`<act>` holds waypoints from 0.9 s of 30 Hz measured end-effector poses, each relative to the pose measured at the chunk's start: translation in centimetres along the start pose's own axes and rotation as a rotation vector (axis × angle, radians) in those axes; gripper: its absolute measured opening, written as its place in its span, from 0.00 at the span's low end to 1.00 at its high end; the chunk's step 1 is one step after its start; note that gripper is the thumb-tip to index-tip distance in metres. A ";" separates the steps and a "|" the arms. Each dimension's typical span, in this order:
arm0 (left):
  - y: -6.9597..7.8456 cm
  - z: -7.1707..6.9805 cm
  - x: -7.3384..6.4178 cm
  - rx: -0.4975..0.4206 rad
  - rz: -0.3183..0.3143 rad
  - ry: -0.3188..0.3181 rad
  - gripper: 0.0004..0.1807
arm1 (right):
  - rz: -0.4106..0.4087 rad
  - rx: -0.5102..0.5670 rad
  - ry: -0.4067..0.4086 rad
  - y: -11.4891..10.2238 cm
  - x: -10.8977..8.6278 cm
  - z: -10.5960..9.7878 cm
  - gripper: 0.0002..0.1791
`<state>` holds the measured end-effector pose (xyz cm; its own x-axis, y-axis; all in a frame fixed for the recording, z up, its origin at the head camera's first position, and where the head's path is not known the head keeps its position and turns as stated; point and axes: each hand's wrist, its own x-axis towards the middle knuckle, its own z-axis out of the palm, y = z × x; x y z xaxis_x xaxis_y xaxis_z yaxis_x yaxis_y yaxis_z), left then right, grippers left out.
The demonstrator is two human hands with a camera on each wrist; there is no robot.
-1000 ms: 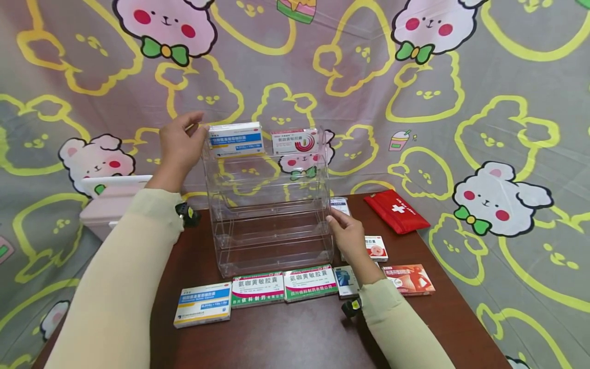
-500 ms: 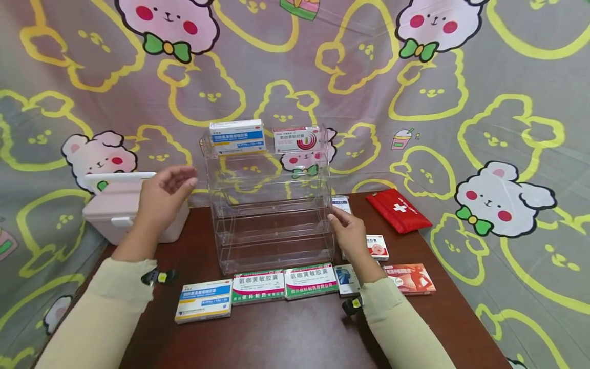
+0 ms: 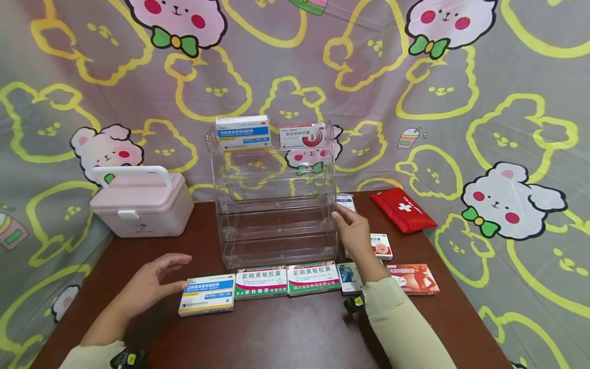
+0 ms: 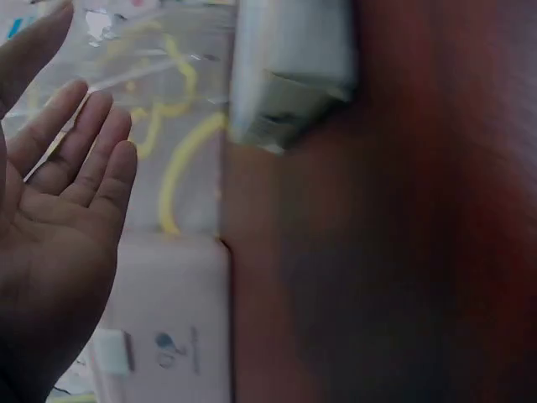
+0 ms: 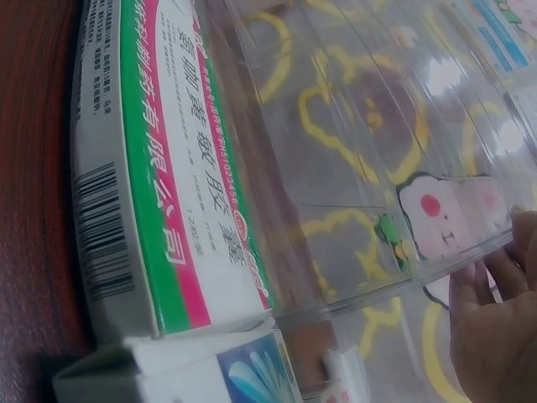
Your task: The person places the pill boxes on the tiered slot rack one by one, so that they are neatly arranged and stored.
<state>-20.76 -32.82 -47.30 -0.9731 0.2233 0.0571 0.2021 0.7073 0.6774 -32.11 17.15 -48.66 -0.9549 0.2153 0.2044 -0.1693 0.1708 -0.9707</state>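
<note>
A clear plastic tiered rack stands in the middle of the table. On its top tier are a blue-and-white medicine box and a red-and-white medicine box. My right hand grips the rack's right side edge; in the right wrist view its fingers meet that edge. My left hand is at the left end of the front row of boxes, fingers apart. Its thumb is beside another blue-and-white medicine box, lying flat; whether they touch I cannot tell. The left wrist view is blurred.
Two green-and-pink boxes lie before the rack. A blue-pictured box, an orange box and a red-and-white box lie to the right. Behind are a red first aid pouch and, at left, a pink lidded case.
My left hand has left the top of the rack and come down and leftward to the front blue-and-white box. The right hand stays at the rack's side.
</note>
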 end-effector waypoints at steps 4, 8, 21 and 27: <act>-1.5 1.0 -0.6 0.026 -0.015 -0.068 0.34 | 0.008 -0.002 0.006 0.1 0.0 0.0 0.21; -2.4 1.6 -0.8 0.037 -0.028 -0.109 0.35 | 0.021 -0.002 0.001 0.1 -0.1 0.1 0.21; -4.0 2.5 -0.7 0.071 -0.045 -0.149 0.40 | 0.004 -0.019 0.008 -0.1 -0.1 0.2 0.21; -4.1 2.5 -0.4 0.061 -0.075 -0.184 0.45 | 0.001 -0.013 0.009 0.0 0.0 0.0 0.20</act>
<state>-20.93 -34.15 -51.90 -0.9501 0.2831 -0.1311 0.1412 0.7649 0.6284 -32.13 17.18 -48.65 -0.9528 0.2246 0.2042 -0.1645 0.1832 -0.9692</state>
